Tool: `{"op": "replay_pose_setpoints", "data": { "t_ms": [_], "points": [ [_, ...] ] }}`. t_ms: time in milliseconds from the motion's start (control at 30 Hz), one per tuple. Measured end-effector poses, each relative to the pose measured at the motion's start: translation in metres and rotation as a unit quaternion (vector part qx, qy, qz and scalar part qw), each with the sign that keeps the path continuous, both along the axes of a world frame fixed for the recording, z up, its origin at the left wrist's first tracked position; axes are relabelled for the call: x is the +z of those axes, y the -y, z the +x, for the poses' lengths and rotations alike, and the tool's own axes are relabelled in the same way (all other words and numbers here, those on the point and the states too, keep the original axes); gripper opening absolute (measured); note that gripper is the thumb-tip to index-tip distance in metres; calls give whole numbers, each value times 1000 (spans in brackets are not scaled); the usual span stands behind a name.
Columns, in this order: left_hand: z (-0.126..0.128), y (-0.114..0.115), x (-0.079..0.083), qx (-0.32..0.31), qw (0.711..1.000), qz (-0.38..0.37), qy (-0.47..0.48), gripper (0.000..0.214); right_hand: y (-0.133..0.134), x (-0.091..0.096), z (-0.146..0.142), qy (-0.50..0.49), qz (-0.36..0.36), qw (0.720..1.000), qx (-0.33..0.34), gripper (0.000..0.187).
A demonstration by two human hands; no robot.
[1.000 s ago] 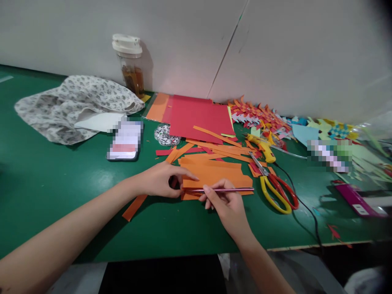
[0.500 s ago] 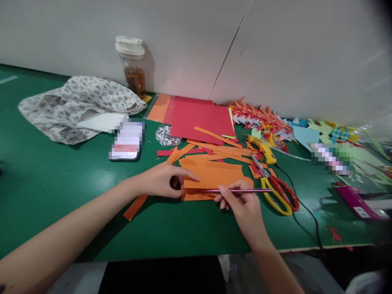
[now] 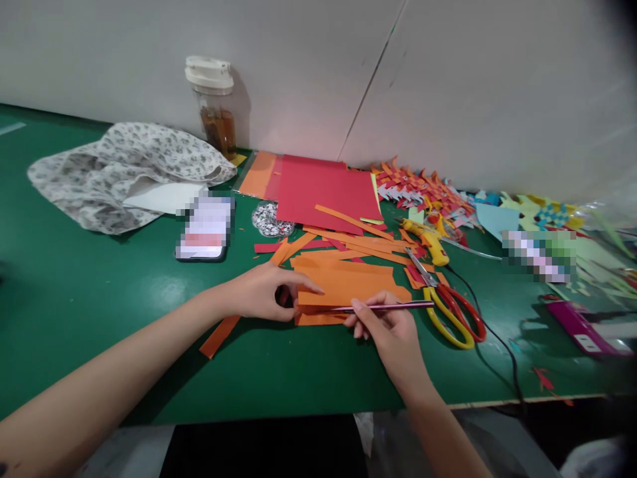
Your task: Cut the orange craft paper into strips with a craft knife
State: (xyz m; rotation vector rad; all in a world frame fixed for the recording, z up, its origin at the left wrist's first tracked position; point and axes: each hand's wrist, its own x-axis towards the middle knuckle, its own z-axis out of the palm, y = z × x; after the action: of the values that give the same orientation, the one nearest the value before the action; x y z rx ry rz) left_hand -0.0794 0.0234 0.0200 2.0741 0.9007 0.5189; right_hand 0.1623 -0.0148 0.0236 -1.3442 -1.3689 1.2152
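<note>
A stack of orange paper pieces (image 3: 351, 282) lies on the green table (image 3: 99, 292). My left hand (image 3: 263, 292) presses on the stack's left end, its fingers pinched together at the paper's edge. My right hand (image 3: 391, 328) grips a thin pencil (image 3: 393, 306) that lies almost level along the paper's near edge, its tip pointing left toward my left hand. Red and yellow scissors (image 3: 448, 302) rest just right of the paper, beside the pencil's far end.
Red and orange sheets (image 3: 323, 189) and loose strips lie behind. A yellow glue gun (image 3: 428, 242) with a black cord, woven paper pieces (image 3: 423, 189), a phone (image 3: 205, 229), a bottle (image 3: 213, 106), a floral cloth (image 3: 119, 172) and a purple object (image 3: 577, 325) surround the work spot.
My right hand slid the pencil rightward along the orange paper's near edge, then came back slightly left. My left hand stayed put on the paper.
</note>
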Motion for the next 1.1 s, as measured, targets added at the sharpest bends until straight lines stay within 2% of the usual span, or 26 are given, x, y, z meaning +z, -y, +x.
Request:
{"op": "replay_pose_setpoints", "data": {
  "t_ms": [100,300,600,933,1100],
  "points": [
    [0,0,1,-1,1000,-1,-3,46,2,0,-4,-14,1,1000,3,29],
    [0,0,1,-5,1000,0,1,46,4,-1,-18,-10,-5,998,54,26],
    [0,1,1,2,1000,1,-3,46,1,6,2,33,19,999,8,29],
    [1,1,1,0,1000,0,-2,47,4,0,-16,7,9,999,48,26],
    [0,1,1,0,1000,-1,-5,46,1,1,-5,24,10,1000,16,29]
  ]
}}
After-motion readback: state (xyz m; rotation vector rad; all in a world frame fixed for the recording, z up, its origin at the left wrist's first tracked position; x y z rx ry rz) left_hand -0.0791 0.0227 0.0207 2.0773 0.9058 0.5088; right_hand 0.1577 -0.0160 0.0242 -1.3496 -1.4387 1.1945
